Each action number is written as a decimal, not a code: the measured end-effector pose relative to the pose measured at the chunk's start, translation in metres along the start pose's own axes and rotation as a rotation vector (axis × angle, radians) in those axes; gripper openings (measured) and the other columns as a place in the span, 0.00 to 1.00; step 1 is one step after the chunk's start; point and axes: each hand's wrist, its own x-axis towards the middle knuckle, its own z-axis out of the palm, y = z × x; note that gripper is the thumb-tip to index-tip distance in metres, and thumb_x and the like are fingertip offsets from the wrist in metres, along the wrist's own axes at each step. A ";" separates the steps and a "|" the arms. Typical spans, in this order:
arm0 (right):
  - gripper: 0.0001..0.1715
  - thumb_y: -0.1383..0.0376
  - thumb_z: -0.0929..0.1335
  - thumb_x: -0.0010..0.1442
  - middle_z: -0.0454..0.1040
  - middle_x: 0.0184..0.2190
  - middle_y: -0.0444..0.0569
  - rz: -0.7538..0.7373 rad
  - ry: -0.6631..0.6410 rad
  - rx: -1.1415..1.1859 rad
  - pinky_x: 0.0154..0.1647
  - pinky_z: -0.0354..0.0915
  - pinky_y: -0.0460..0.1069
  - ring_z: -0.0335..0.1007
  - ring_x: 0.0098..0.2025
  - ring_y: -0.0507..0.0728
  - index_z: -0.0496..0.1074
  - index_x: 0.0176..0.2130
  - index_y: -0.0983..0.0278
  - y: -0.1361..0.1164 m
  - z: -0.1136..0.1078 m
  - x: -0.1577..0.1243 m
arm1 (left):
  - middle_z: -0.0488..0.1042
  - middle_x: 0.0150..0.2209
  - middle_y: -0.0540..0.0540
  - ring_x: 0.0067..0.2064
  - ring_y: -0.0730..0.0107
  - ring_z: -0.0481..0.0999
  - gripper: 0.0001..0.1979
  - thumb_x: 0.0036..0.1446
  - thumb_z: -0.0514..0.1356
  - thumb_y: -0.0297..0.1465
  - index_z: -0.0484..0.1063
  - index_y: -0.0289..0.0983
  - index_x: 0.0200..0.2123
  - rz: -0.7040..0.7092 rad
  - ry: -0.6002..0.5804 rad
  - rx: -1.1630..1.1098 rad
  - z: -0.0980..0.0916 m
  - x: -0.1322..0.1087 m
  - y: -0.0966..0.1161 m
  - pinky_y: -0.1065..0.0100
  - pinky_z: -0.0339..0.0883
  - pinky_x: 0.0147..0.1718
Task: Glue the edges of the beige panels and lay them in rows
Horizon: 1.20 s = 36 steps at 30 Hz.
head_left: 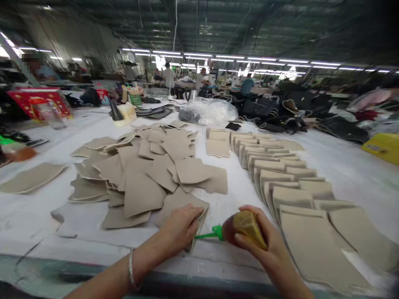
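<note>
My right hand (263, 241) is wrapped around a squeeze bottle (241, 228) of amber-brown liquid, tipped on its side. Its thin green nozzle (208, 235) points left, with the tip at the edge of a beige leather-like piece (179, 203). That piece lies under my left hand (181, 228), whose fingers are closed on its right edge; the fingertips are partly hidden. Beyond it spreads a loose heap of similar beige pieces (143, 189). On the right, folded beige pieces (283, 189) stand overlapped in a long row.
The white table (93, 232) ends close in front of me. Farther back are a clear plastic bag (215, 111), a dark cone on a cream base (120, 113) and black bags (262, 108). A red box (40, 101) stands left, a yellow object (383, 147) right. People work in the background.
</note>
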 end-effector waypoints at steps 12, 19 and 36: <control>0.27 0.53 0.70 0.57 0.67 0.41 0.43 -0.001 -0.081 0.015 0.41 0.62 0.46 0.67 0.40 0.57 0.60 0.52 0.56 0.011 -0.003 -0.009 | 0.71 0.36 0.47 0.39 0.67 0.71 0.16 0.60 0.49 0.26 0.69 0.39 0.48 -0.007 0.000 -0.015 -0.002 0.000 0.002 0.70 0.61 0.39; 0.26 0.55 0.71 0.57 0.66 0.45 0.44 -0.101 -0.045 -0.064 0.42 0.63 0.44 0.66 0.44 0.57 0.61 0.52 0.56 0.015 -0.008 -0.008 | 0.71 0.35 0.47 0.39 0.67 0.71 0.15 0.61 0.49 0.26 0.70 0.39 0.48 -0.005 -0.001 -0.002 -0.001 0.000 0.002 0.70 0.61 0.38; 0.27 0.54 0.71 0.53 0.68 0.42 0.43 0.029 0.009 0.109 0.43 0.62 0.47 0.66 0.40 0.58 0.63 0.50 0.56 0.002 0.008 -0.022 | 0.71 0.36 0.47 0.40 0.67 0.71 0.17 0.60 0.49 0.25 0.69 0.39 0.50 -0.013 0.002 -0.015 -0.001 0.000 0.002 0.70 0.61 0.40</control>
